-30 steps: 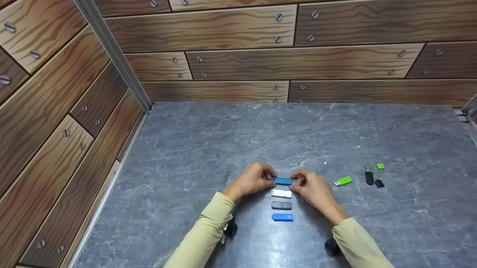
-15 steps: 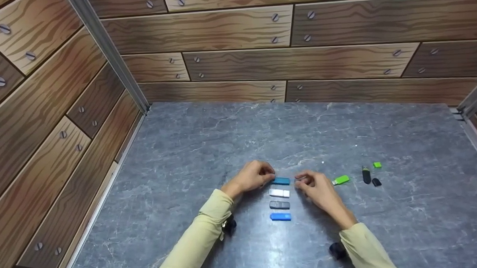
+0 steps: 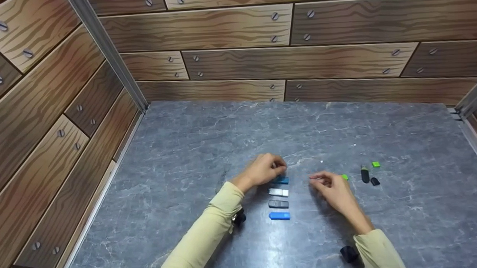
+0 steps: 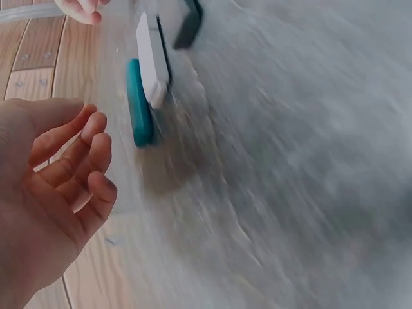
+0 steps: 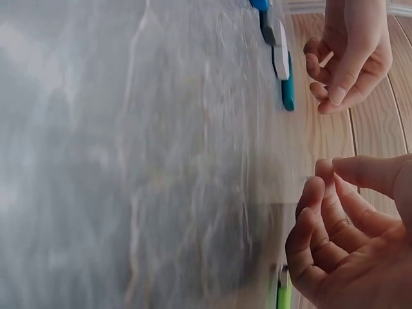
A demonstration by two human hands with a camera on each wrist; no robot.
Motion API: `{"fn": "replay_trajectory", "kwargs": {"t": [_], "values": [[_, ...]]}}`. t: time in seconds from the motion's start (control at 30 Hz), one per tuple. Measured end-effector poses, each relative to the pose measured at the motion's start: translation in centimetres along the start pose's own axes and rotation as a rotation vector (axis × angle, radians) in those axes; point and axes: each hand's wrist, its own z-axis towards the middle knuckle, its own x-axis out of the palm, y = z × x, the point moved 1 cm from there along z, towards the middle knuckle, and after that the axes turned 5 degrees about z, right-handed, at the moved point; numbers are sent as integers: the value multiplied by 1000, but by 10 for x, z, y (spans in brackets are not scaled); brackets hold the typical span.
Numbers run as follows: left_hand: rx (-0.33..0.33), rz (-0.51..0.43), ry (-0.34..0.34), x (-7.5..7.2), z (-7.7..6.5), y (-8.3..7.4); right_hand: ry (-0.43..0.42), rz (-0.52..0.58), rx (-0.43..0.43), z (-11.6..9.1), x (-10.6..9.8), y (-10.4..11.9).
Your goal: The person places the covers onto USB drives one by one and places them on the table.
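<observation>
My left hand (image 3: pixel 262 169) hovers just over the left end of a teal USB stick (image 3: pixel 281 181), fingers loosely bent and holding nothing. The left wrist view shows that hand (image 4: pixel 61 180) apart from the stick. Below the teal stick lie a silver-white USB stick (image 3: pixel 278 192), a dark grey one (image 3: pixel 278 204) and a blue one (image 3: pixel 279 216), forming a column. My right hand (image 3: pixel 337 190) is off to the right of the column, thumb and index fingertips close together with nothing between them. It partly covers a green USB stick (image 3: pixel 345 177).
Right of the hands lie a black USB stick (image 3: pixel 365 175), its black cap (image 3: pixel 375 181) and a green cap (image 3: pixel 376 164). Two tiny white specks are on the grey marbled tabletop (image 3: pixel 206 131). Wood-patterned walls (image 3: pixel 235 63) stand behind and at the sides.
My right hand has let go of the teal stick's right end and moved right, toward the green stick. My left hand has released the left end and lifted slightly up and right.
</observation>
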Motion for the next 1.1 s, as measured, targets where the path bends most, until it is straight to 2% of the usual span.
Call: {"fn": "replay_trajectory", "kwargs": {"t": [0.1, 0.27, 0.6, 1.1], "values": [[24, 9, 17, 3, 6, -9, -12, 13, 15, -2, -8, -3], [61, 78, 23, 9, 17, -22, -33, 17, 55, -5, -20, -10], [83, 182, 59, 27, 37, -50, -73, -25, 107, -17, -44, -20], [130, 303, 101, 47, 66, -75, -120, -33, 205, -30, -77, -38]]}}
